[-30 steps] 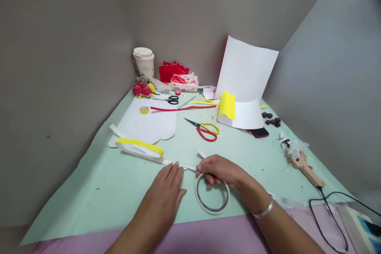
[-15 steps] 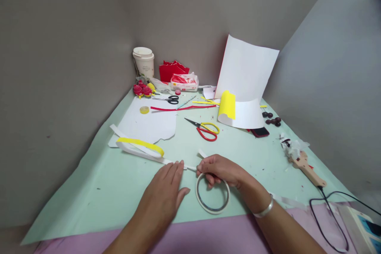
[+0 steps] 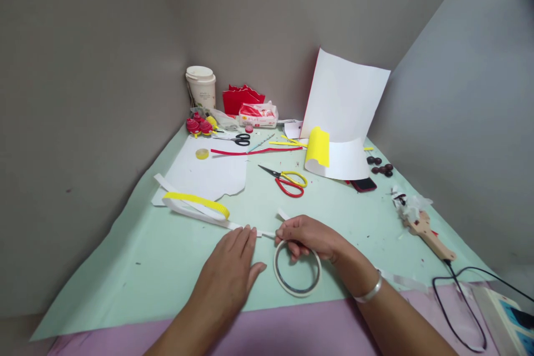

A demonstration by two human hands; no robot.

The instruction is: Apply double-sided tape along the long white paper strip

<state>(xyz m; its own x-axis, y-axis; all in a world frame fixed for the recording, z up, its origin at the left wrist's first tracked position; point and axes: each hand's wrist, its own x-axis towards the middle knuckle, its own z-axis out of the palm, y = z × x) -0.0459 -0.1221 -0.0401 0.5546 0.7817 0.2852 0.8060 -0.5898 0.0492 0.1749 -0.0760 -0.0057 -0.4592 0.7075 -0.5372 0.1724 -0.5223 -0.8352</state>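
Note:
My left hand (image 3: 231, 261) lies flat with its fingers stretched out, pressing the end of a long paper strip (image 3: 200, 219) to the table. The strip is white on one side and yellow and ridged where it curls over. My right hand (image 3: 306, 238) is closed on a roll of white tape (image 3: 298, 294), which hangs below the fingers as a thin ring. A narrow length of tape (image 3: 269, 235) stretches between the two hands. Behind my right fingers a short white end (image 3: 283, 214) sticks up. Yellow-and-red-handled scissors (image 3: 287, 179) lie beyond my hands.
White paper (image 3: 208, 172), a small yellow tape roll (image 3: 202, 154), a red strip (image 3: 258, 151) and black scissors (image 3: 242, 139) lie farther back. At right are curled card (image 3: 344, 100), a phone (image 3: 364, 184), a glue gun (image 3: 431, 236) with its cable, and a power strip (image 3: 500, 317).

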